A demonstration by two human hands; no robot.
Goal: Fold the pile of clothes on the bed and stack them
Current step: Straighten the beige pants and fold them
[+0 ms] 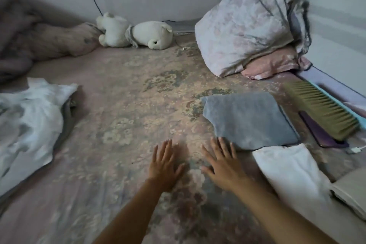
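Observation:
My left hand point(165, 161) and my right hand point(221, 161) lie flat and open on the floral bed sheet point(126, 105), fingers spread, holding nothing. A folded grey garment point(249, 119) lies just beyond my right hand, whose fingertips reach its near corner. A folded white garment point(293, 174) sits to the right of my right hand. At the left edge lies an unfolded pile of white patterned clothes point(29, 123) over a grey piece, well away from both hands.
A bed brush point(320, 111) and a dark phone point(324, 132) with a white charger plug lie right of the grey garment. A bundled floral quilt point(247, 31) on a pink pillow stands at the back right. Two white plush toys point(134, 33) and a crumpled blanket point(39, 39) lie along the far wall.

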